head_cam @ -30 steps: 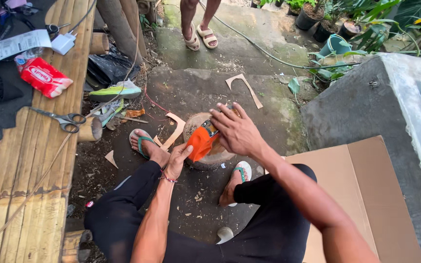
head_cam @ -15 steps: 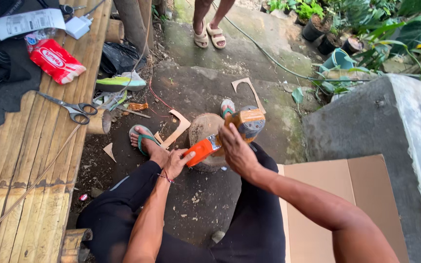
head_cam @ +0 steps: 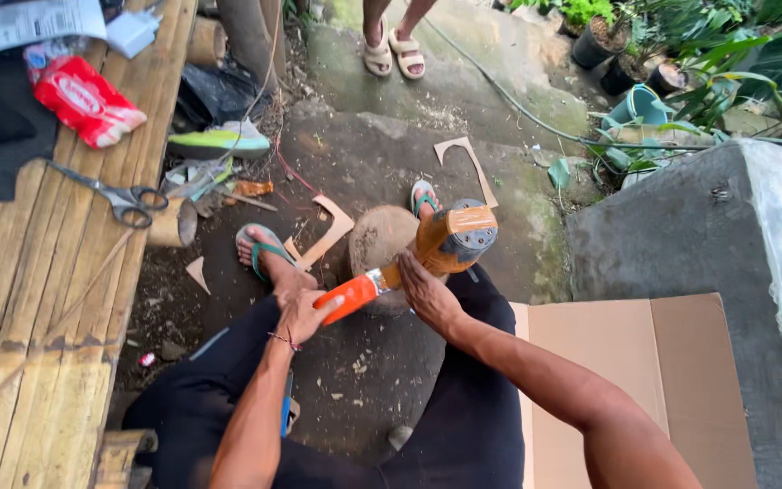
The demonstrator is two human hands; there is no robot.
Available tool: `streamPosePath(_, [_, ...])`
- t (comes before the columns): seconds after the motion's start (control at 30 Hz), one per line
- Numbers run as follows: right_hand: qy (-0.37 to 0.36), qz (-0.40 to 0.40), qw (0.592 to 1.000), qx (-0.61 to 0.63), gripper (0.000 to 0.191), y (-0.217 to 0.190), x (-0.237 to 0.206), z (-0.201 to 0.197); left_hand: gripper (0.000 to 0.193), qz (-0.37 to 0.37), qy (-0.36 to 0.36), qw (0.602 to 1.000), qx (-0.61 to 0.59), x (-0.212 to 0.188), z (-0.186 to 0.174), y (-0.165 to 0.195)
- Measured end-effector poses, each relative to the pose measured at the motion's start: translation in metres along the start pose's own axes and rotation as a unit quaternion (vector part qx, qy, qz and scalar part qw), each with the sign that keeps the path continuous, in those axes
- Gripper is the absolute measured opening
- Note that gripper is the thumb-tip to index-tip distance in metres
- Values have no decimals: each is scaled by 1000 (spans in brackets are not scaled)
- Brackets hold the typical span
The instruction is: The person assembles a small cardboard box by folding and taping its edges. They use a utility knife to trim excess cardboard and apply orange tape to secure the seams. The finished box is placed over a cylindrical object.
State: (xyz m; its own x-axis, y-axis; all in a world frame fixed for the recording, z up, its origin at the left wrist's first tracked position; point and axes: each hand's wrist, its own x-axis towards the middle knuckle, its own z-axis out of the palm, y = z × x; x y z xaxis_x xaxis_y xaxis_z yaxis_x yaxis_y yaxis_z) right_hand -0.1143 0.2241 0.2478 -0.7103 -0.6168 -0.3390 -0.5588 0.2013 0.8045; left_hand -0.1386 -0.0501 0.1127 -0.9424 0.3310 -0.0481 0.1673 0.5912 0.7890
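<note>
Left hand point(head_cam: 305, 312) clenched round the bright orange plastic handle point(head_cam: 348, 297), low over the knees, while the right hand point(head_cam: 427, 297) grasps the stem just below the brown tape-wrapped cylinder head point(head_cam: 454, 237), which tilts up toward one o'clock. Directly behind it sits a round brown stone point(head_cam: 377, 244). Steel scissors point(head_cam: 106, 192) lie at ten o'clock on the bamboo slat bench point(head_cam: 38, 317); flat brown cardboard sheet point(head_cam: 662, 371) at four o'clock

One pair of scissors point(head_cam: 110, 195), one red packet point(head_cam: 83, 100), three cardboard offcuts point(head_cam: 468, 163), one cardboard sheet point(head_cam: 644, 380).
</note>
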Motion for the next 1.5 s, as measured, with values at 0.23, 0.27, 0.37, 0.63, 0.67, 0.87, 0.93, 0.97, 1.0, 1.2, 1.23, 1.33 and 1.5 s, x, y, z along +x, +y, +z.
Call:
streamPosePath(0.23, [-70,-68,995,21,59,-34,23,16,54,-82,-57,992,73,-6,-2,39])
streamPosePath(0.27, [-65,-52,996,19,60,-38,29,19,53,-72,-53,992,89,-2,1,47])
streamPosePath(0.37, [-64,-42,997,14,61,-47,36,25,48,-54,-27,994,87,6,2,60])
streamPosePath(0.63, [133,14,930,343,35,-7,-1,-18,53,-55,-48,992,98,11,0,61])
streamPosePath(0.67, [217,82,884,406,34,6,-17,-28,54,-43,-47,993,102,13,0,60])
streamPosePath(0.87, [267,480,724,418,87,91,-40,-54,60,-57,-135,982,115,34,-6,57])
streamPosePath(0.93, [224,478,684,503,97,111,-35,-46,60,-46,-127,982,134,42,-6,61])
streamPosePath(0.97, [218,491,644,545,93,114,-31,-42,60,-39,-118,982,141,47,-6,63])
streamPosePath(1.0, [206,499,602,588,89,114,-28,-37,60,-41,-124,981,144,52,-7,64])
streamPosePath(1.2, [409,532,486,560,127,43,-15,-16,56,-37,-128,985,106,51,1,65])
streamPosePath(1.23, [428,536,444,577,140,21,-11,-15,57,-39,-127,986,100,47,3,64])
streamPosePath(1.33, [331,564,404,640,139,-29,7,-3,54,-38,-93,991,93,31,8,65])
streamPosePath(1.5, [161,581,356,714,100,-68,20,34,51,-61,-90,990,94,17,13,68])
